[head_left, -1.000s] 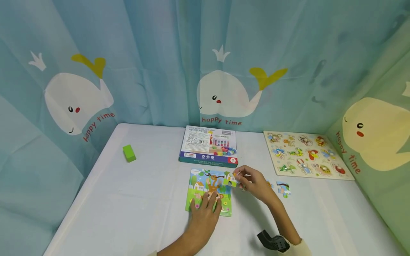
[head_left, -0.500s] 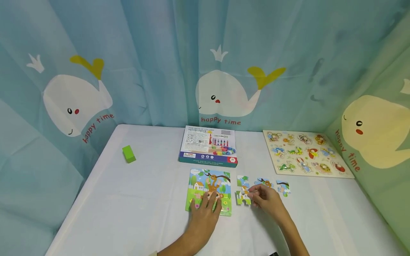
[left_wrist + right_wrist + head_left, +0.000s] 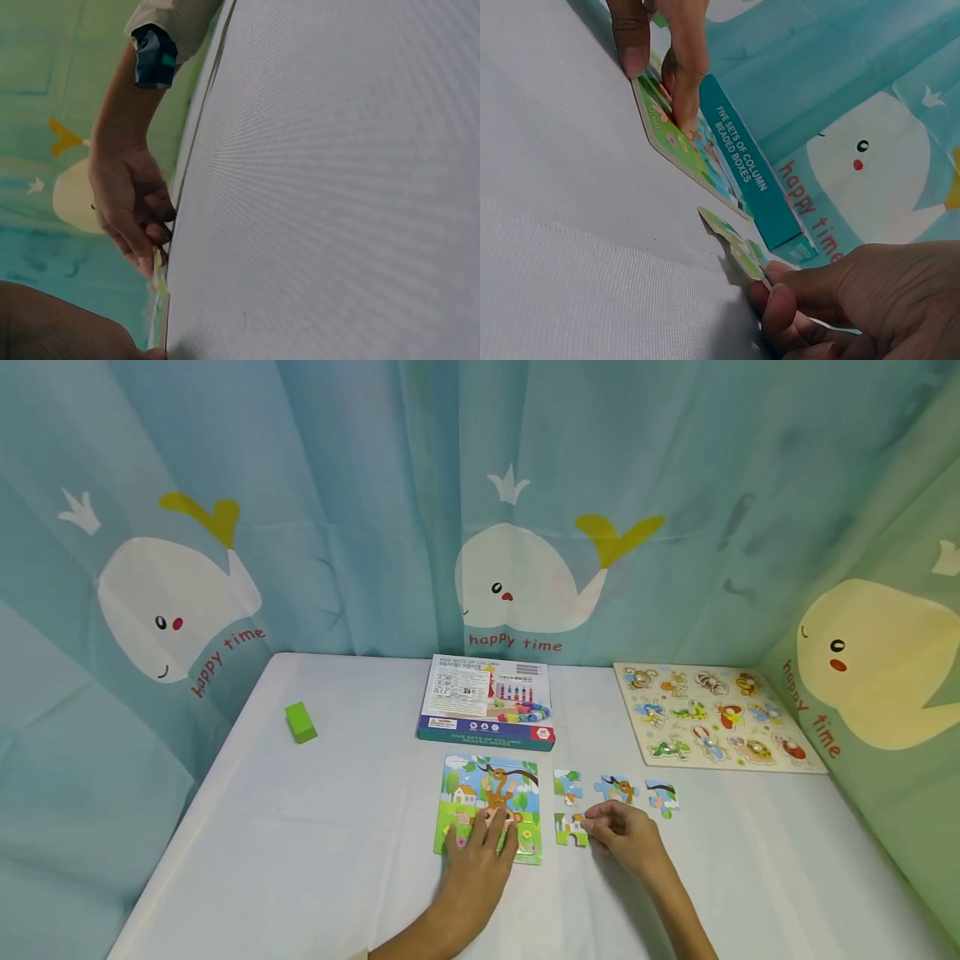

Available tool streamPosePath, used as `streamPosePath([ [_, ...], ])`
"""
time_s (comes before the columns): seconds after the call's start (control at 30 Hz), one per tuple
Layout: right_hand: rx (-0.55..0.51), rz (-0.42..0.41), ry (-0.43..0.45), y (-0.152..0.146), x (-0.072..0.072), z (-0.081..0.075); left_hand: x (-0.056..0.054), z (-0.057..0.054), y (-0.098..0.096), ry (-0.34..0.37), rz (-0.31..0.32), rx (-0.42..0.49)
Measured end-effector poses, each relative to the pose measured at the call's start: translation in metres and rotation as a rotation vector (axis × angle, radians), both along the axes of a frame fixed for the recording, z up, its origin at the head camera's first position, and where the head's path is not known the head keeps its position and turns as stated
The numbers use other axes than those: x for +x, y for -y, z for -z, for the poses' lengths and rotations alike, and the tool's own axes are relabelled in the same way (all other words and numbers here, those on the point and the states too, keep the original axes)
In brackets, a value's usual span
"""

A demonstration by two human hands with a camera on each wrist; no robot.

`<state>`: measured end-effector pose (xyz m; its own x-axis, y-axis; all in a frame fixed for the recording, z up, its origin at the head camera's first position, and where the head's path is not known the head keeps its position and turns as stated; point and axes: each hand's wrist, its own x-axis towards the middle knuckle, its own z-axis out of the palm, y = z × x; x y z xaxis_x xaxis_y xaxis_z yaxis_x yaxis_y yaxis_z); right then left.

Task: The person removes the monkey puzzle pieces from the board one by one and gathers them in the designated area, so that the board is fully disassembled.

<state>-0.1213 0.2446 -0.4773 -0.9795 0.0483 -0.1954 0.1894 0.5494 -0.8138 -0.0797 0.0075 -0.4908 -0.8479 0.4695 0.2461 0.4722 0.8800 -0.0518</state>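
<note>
My left hand (image 3: 476, 868) rests with its fingers spread on the lower part of a monkey jigsaw puzzle board (image 3: 465, 777); in the right wrist view its thumb lies at the board's edge (image 3: 664, 146). To the right of the board, my right hand (image 3: 626, 839) pinches a puzzle piece (image 3: 568, 837) with a house and green grass, seen tilted at its fingertips in the right wrist view (image 3: 739, 244). Just beyond that piece lies another puzzle piece (image 3: 567, 783) with a tree. Two more lie farther right: a monkey piece (image 3: 617, 787) and a branch piece (image 3: 662, 797).
Behind the board stands a flat beaded-toy box (image 3: 487, 702). An insect peg puzzle (image 3: 720, 718) lies at the back right of the white table (image 3: 315, 860). A green block (image 3: 301, 722) sits at the left. A whale-print curtain (image 3: 360, 527) surrounds the table.
My right hand has carried the house piece off the board's right edge, rightward and nearer to me, uncovering the other loose pieces. The left hand has stayed on the board.
</note>
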Motion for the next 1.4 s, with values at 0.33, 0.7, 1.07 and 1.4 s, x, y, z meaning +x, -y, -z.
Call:
streamPosePath([
  [0.33, 0.068, 0.0, -0.052, 0.0008, 0.002, -0.0009, 0.0, -0.0005, 0.0002, 0.013, 0.01, -0.001],
  [0.7, 0.104, -0.006, -0.088, 0.0005, 0.004, -0.002, 0.0002, 0.0003, -0.0002, -0.004, 0.0, -0.019],
  [1.07, 0.123, -0.017, -0.109, 0.001, 0.0026, 0.0006, -0.0001, 0.0021, -0.0002, -0.018, -0.003, -0.018],
  [1.4, 0.146, -0.03, -0.112, 0.0021, 0.001, 0.0021, 0.0003, 0.0006, 0.0006, -0.013, 0.004, -0.018],
])
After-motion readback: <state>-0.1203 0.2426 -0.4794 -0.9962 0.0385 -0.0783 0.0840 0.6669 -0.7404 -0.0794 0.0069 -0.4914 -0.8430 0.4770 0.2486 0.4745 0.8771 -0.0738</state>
